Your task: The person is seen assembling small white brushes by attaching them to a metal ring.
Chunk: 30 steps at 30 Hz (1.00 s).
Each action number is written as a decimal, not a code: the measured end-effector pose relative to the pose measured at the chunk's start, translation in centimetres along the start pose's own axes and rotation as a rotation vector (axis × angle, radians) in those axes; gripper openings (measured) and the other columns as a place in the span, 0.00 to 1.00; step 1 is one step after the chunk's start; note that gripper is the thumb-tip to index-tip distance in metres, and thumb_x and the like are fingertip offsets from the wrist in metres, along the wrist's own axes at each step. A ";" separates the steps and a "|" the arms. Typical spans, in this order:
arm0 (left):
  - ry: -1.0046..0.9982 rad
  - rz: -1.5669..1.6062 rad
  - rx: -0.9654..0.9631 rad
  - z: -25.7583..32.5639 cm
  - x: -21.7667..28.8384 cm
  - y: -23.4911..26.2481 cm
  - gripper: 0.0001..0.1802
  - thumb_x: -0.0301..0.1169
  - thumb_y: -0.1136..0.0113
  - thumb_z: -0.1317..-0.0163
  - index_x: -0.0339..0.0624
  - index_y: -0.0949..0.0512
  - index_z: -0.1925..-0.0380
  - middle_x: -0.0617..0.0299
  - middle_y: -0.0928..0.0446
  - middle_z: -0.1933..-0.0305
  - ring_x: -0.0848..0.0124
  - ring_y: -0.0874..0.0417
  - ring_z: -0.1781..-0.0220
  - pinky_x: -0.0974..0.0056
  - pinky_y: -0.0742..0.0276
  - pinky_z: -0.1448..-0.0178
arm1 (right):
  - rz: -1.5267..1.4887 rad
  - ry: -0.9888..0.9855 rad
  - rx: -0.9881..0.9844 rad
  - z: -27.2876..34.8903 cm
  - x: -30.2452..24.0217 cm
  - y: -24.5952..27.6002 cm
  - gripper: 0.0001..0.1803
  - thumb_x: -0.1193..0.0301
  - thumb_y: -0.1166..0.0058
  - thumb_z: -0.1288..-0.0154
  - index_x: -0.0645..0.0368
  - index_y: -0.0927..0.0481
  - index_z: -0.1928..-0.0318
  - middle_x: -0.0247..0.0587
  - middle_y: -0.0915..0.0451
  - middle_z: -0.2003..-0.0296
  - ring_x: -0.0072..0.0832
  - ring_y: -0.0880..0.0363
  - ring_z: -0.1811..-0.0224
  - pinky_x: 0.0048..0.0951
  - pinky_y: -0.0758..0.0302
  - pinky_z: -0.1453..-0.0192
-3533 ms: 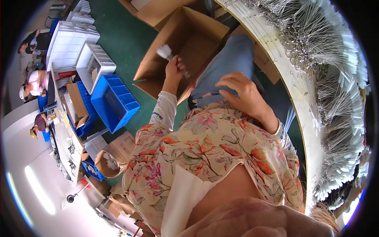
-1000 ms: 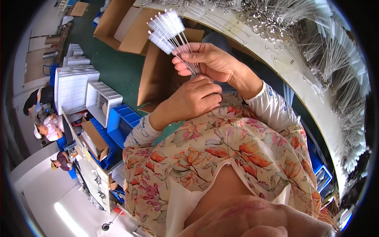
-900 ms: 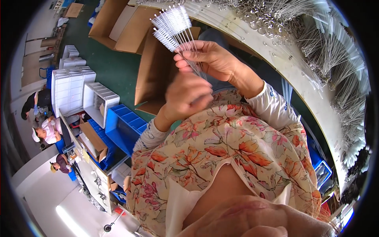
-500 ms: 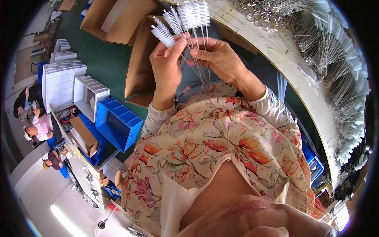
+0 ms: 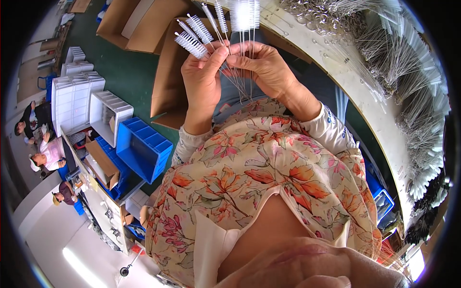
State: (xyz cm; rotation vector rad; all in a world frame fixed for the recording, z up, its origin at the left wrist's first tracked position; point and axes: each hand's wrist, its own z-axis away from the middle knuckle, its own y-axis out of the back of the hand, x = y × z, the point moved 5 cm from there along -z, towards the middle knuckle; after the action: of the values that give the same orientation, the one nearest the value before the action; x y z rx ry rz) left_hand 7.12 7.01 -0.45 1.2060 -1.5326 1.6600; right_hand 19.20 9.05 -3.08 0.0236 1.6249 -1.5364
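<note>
Both my hands are raised at the top centre, holding a bunch of thin wire-stemmed brushes with white bristle heads [image 5: 225, 24]. My left hand [image 5: 201, 79] pinches stems whose heads fan out to the upper left. My right hand [image 5: 266, 67] grips the wire stems that stand straight up; its thumb touches the left hand's fingertips. The wire ends hang down between my palms toward my floral-print top [image 5: 269, 168].
An open cardboard box [image 5: 168, 81] lies on the green floor behind my hands, with more flat boxes [image 5: 139, 24] beyond. Blue crates [image 5: 141, 149] and white trays [image 5: 72, 96] stand at left, near several seated people [image 5: 43, 153]. A curved table [image 5: 365, 91] piled with similar brushes runs along the right.
My hands have risen a little and drawn closer to the top edge. The left fingers have spread the brushes, so several heads now fan out to the left.
</note>
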 end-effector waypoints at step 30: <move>0.119 -0.009 0.027 0.1 -1.0 0.6 0.08 0.21 0.37 0.45 0.30 0.21 0.64 0.57 0.20 0.63 0.73 0.20 0.62 0.68 0.25 0.53 | 0.162 0.059 0.076 -0.1 0.2 0.4 0.08 0.82 0.39 0.46 0.67 0.21 0.65 0.43 0.19 0.68 0.25 0.19 0.67 0.25 0.20 0.59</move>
State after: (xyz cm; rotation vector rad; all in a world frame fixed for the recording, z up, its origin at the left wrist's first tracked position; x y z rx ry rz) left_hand 7.07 6.96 -1.56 1.1056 -1.4350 1.7201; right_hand 19.28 9.14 -3.54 0.2384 1.5697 -1.4835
